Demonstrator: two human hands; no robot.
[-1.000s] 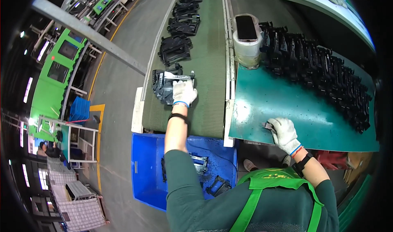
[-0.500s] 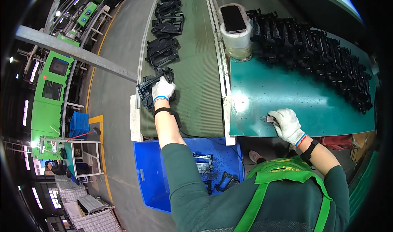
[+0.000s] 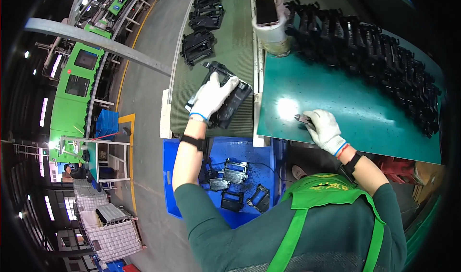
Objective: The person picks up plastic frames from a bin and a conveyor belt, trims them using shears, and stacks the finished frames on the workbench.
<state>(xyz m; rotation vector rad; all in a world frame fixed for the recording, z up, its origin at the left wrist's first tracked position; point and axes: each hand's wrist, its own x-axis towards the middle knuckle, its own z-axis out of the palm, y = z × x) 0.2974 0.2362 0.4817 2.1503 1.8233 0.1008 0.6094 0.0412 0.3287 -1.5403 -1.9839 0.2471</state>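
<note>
My left hand (image 3: 211,96), in a white knit glove, grips a black plastic frame part (image 3: 234,101) over the near end of the green conveyor belt (image 3: 237,46). The part is tilted, with its right edge near the belt's side rail. My gloved right hand (image 3: 325,131) is closed around a small pair of nippers (image 3: 302,118), just above the front of the green tabletop (image 3: 331,94). The tips point left; most of the tool is hidden in the palm. Farther up the belt lie several similar black parts (image 3: 198,46).
Rows of black parts (image 3: 355,46) cover the table's far side. A phone (image 3: 266,10) rests on a whitish tub (image 3: 272,37) beside the belt. Below the belt's end, a blue bin (image 3: 173,190) holds several parts. A metal bar (image 3: 101,42) crosses at left.
My left hand has lifted the nearest black part and brought it right across the belt. My right hand, with the nippers, has shifted slightly left and up. The view has turned a little.
</note>
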